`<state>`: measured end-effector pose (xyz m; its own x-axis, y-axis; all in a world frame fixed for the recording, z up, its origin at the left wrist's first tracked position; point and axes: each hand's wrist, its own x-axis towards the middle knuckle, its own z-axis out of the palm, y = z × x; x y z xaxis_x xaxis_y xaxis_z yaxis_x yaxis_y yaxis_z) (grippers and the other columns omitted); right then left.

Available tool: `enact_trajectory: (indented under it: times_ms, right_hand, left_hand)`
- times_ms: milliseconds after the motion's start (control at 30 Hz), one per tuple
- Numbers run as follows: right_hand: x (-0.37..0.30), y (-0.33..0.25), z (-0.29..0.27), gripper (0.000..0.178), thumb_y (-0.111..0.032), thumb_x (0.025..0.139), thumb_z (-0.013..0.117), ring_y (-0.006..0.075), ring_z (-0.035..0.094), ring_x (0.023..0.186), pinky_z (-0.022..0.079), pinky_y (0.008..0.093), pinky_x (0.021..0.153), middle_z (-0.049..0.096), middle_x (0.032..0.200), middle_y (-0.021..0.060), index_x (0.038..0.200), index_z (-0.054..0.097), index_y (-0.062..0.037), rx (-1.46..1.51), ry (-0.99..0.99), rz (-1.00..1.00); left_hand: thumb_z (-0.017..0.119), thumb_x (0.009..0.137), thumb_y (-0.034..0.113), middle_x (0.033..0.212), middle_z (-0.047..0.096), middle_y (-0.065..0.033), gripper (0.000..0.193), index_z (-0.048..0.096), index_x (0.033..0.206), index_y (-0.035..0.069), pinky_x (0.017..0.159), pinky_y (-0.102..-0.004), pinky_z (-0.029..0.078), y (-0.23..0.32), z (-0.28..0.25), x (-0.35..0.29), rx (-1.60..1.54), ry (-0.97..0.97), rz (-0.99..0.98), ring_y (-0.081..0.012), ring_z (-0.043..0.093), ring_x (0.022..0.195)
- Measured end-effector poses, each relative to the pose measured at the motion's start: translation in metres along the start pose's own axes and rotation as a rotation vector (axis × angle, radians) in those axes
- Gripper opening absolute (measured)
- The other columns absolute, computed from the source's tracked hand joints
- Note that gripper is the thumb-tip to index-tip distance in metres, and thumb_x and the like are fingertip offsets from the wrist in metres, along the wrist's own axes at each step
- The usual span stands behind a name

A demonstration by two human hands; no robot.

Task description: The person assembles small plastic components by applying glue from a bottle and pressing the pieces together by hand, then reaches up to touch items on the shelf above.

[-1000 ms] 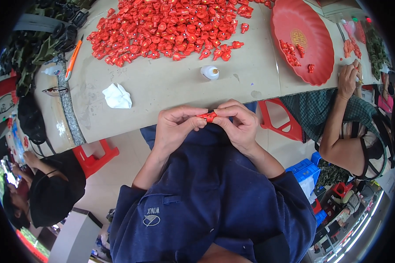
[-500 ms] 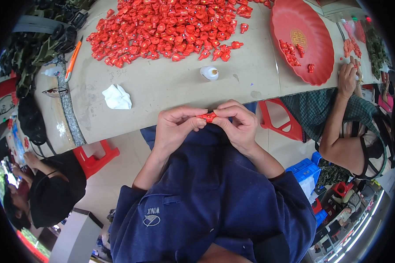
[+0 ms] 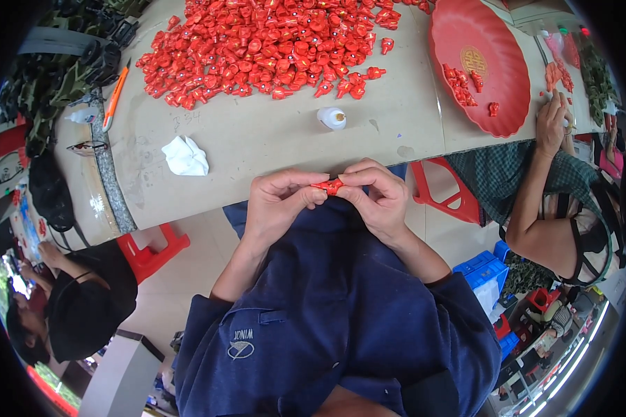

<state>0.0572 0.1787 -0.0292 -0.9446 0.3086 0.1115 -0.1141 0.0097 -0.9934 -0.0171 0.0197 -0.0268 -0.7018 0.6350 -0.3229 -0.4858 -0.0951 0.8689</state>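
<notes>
L hand: pinched on sm. red piece — one end
R hand: pinched on its other end
White bottle: on table — btwn hands & red pile

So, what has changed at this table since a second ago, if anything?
Nothing has visibly changed. The left hand and right hand still pinch the small red piece between them, with nothing taken up or let go; the white bottle, crumpled tissue, red pile and red tray stay put.

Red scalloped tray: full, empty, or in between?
In between: the tray holds a small group of red pieces in its nearer half, with most of its surface showing.
</notes>
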Motion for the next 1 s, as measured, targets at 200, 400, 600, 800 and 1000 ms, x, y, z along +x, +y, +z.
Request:
enact_trajectory:
  times_ms: [200,400,600,800,1000]
  right_hand:
    - [0.008,-0.011,-0.014,0.014,0.006,0.072,0.065,0.0112,0.056,0.072,0.043,0.021,0.063,0.061,0.083,0.0091,0.085,0.062,0.0026,0.117,-0.035,0.125]
    - [0.03,-0.03,-0.045,0.011,0.004,0.075,0.062,0.0102,0.055,0.073,0.043,0.021,0.065,0.061,0.083,0.0073,0.086,0.062,0.0038,-0.035,0.218,0.089]
    - [0.067,-0.025,-0.11,0.012,-0.002,0.075,0.064,0.006,0.05,0.065,0.04,0.0193,0.059,0.06,0.076,0.0028,0.087,0.063,0.0021,-0.518,0.677,-0.161]
    - [0.073,-0.03,-0.121,0.014,-0.004,0.073,0.066,0.0082,0.049,0.057,0.041,0.0211,0.055,0.061,0.072,0.0064,0.087,0.064,0.0003,-0.796,0.669,-0.079]
    - [0.067,-0.043,-0.112,0.013,-0.006,0.073,0.065,0.0104,0.051,0.056,0.041,0.023,0.055,0.061,0.073,0.0074,0.086,0.065,-0.0011,-0.858,0.635,-0.06]
  left_hand:
    - [0.062,0.078,-0.001,0.083,0.064,-0.0072,0.021,0.062,0.098,-0.001,0.06,-0.0192,0.047,0.009,0.009,0.005,0.004,-0.021,-0.023,-0.0088,0.059,0.07]
    - [0.064,0.075,0.001,0.087,0.064,-0.0079,0.022,0.063,0.098,0.001,0.062,-0.0228,0.047,0.024,0.013,0.028,0.303,0.153,0.177,-0.0114,0.058,0.073]
    - [0.065,0.07,0.003,0.089,0.062,-0.0105,0.021,0.065,0.091,0.003,0.074,-0.0311,0.045,0.039,-0.006,0.069,1.266,0.441,0.715,-0.0235,0.055,0.081]
    - [0.064,0.071,0.003,0.085,0.058,-0.0107,0.019,0.065,0.09,0.002,0.073,-0.0327,0.045,0.035,-0.009,0.076,1.351,0.442,0.655,-0.0252,0.054,0.079]
    - [0.057,0.083,0.007,0.084,0.058,-0.0084,0.014,0.062,0.093,-0.001,0.072,-0.0271,0.045,0.038,-0.013,0.062,0.911,0.5,0.422,-0.0164,0.057,0.078]
